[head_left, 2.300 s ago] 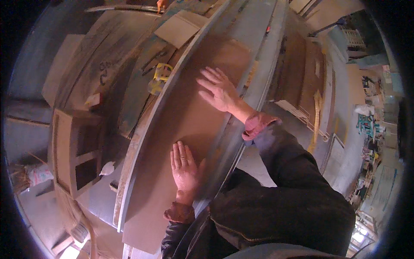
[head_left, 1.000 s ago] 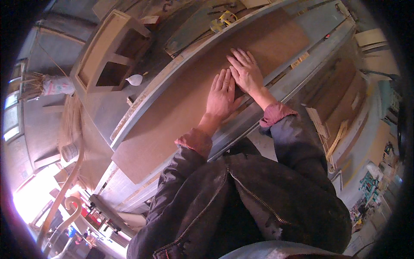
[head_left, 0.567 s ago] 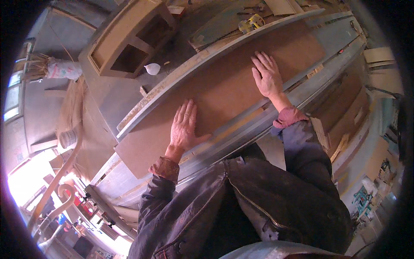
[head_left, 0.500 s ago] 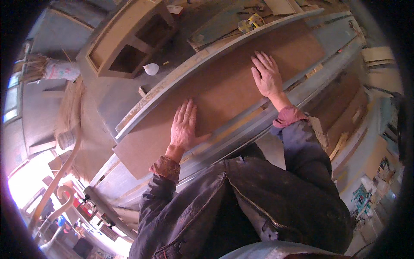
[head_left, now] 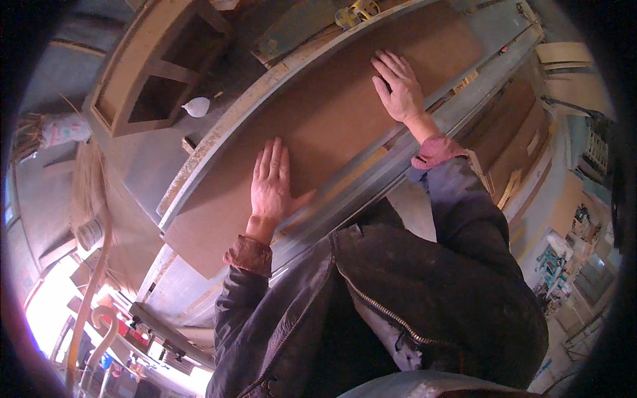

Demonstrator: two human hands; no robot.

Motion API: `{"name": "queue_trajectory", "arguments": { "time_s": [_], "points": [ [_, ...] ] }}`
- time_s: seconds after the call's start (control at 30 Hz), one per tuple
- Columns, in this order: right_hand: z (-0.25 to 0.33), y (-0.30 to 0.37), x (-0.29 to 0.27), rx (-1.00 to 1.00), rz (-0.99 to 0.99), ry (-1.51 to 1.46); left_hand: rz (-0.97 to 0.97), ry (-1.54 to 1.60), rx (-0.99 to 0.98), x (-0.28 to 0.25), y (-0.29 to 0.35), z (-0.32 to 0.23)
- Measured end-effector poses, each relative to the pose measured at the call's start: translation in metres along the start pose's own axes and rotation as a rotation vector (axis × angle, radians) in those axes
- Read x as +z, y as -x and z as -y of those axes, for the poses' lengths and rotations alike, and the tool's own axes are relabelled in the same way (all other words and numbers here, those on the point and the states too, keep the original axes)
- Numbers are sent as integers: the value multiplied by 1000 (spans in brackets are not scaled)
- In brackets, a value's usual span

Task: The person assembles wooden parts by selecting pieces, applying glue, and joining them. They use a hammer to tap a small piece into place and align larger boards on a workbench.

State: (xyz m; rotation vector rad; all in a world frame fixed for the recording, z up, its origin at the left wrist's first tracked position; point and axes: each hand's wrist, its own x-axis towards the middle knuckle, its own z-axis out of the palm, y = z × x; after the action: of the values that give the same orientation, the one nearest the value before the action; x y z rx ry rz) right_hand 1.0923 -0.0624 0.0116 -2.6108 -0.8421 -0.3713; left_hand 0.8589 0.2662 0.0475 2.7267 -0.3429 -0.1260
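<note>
A long brown board (head_left: 318,119) lies flat on a grey metal machine table (head_left: 179,282), its far long edge along a straight metal-faced rail (head_left: 229,119). My left hand (head_left: 271,182) rests palm down on the board's left half, fingers stretched out and thumb spread toward the near edge. Farther right, my right hand (head_left: 401,93) lies flat on the same board with its fingers extended. Neither hand grips anything. The underside of the board is hidden.
Beyond the rail stand a brown box frame with compartments (head_left: 159,69), a white rounded object (head_left: 196,107) and a yellow tool (head_left: 358,12). More brown boards (head_left: 504,132) lie at the right. A curved hose (head_left: 99,278) hangs at the left.
The whole view has shifted, so the rail, board and box frame sit farther left. Both hands stay flat on the board, with no clear movement against it.
</note>
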Motion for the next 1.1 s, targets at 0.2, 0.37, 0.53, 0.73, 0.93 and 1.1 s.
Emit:
{"name": "queue_trajectory", "arguments": {
  "time_s": [0.2, 0.37, 0.53, 0.73, 0.93, 1.1],
  "points": [
    [-21, -3, -5, -7, -5, 5, -23, 28, 10, 5, -18, -9],
    [-42, -8, -7, -20, -24, -9, -8, 38, 2, 8, -35, -19],
    [-61, -11, -13, -12, -23, -18, 19, 16, -16, 9, -55, -32],
    [-87, -15, -17, -16, -33, -7, 16, 33, -20, 12, -75, -45],
    [-112, -17, -21, -9, -5, 11, 26, 50, -24, 14, -95, -56],
    [-131, -20, -22, -26, -23, 13, 31, 44, -10, 15, -111, -63]
  ]
}}
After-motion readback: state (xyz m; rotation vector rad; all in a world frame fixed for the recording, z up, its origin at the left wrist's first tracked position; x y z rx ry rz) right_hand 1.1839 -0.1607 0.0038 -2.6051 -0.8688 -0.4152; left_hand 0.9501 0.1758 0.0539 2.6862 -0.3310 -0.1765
